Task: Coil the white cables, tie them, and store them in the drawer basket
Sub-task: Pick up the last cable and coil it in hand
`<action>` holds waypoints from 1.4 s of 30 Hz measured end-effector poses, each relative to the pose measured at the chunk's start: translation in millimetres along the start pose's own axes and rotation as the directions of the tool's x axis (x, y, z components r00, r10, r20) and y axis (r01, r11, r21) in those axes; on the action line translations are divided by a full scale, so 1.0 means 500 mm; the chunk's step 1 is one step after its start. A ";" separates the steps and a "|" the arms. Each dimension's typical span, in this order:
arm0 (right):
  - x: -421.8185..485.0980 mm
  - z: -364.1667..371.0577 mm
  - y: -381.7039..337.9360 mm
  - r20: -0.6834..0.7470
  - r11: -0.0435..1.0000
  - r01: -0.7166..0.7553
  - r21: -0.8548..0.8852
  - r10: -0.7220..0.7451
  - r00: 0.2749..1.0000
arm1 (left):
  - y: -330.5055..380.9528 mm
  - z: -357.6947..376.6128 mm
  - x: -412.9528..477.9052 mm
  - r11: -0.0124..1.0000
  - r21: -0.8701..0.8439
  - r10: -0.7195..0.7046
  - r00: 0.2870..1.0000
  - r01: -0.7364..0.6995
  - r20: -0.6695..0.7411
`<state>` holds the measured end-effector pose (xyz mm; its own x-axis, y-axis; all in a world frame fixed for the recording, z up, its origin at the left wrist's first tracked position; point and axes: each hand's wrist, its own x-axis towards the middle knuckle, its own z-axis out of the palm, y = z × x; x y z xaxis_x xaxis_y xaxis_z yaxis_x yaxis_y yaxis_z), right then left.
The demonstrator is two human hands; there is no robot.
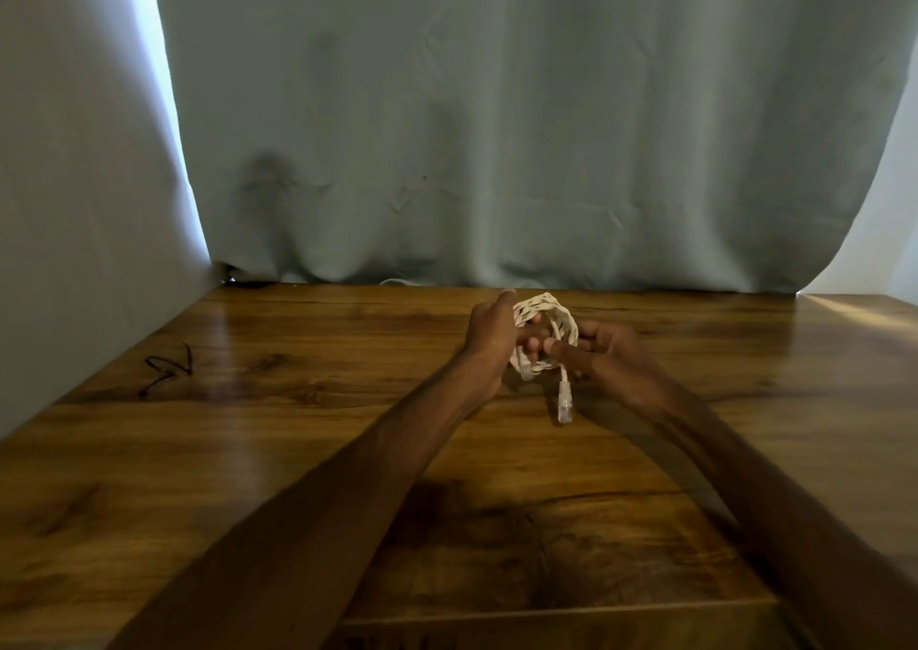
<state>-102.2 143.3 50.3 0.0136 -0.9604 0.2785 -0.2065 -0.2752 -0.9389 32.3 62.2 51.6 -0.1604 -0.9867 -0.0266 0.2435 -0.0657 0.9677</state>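
White cable: the white cable [547,315] is wound into a small ring of several turns, held up off the tabletop [258,431] between both hands, toward 1 o'clock of the wooden surface.
Left hand: the left hand [489,336] is at the coil's 9 o'clock side, fingers curled round the loops.
Right hand: the right hand [603,351] is at the coil's 4 o'clock side, thumb and fingers pinched together on the strands.
Loose end: one connector [565,402] hangs free at 6 o'clock below the coil; a second plug end sits against the ring's lower left.
Possible tie: a thin black piece [169,369] lies on the wood at 9 o'clock, well apart from the hands; it may be a twist tie, but that cannot be told for sure.
Backdrop: a grey-green curtain [521,143] hangs at 12 o'clock.
Done: the coiling of this cable looks essentially finished.
Left: no tie shows round the ring, so binding it is judged the next step, then storing it.
Not visible: the drawer basket is out of view, as are any other cables.
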 end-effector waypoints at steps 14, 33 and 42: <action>0.023 -0.014 0.059 0.009 0.566 0.277 -0.777 -0.430 0.903 | -0.019 0.011 -0.022 0.992 0.123 -0.051 0.970 0.022 0.238; 0.028 0.001 0.077 0.017 0.604 0.331 -0.725 -0.466 0.885 | -0.039 0.016 -0.004 0.999 -0.038 0.037 0.998 -0.036 0.040; 0.018 0.012 0.066 -0.178 0.848 0.273 -0.454 -0.387 0.905 | -0.052 0.027 -0.023 0.997 0.005 0.077 0.990 -0.078 0.117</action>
<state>-103.1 125.5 20.7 -0.0819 -0.7546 0.6511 -0.6159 -0.4753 -0.6283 15.2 77.2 30.2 -0.2520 -0.9646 0.0778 0.2504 0.0127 0.9681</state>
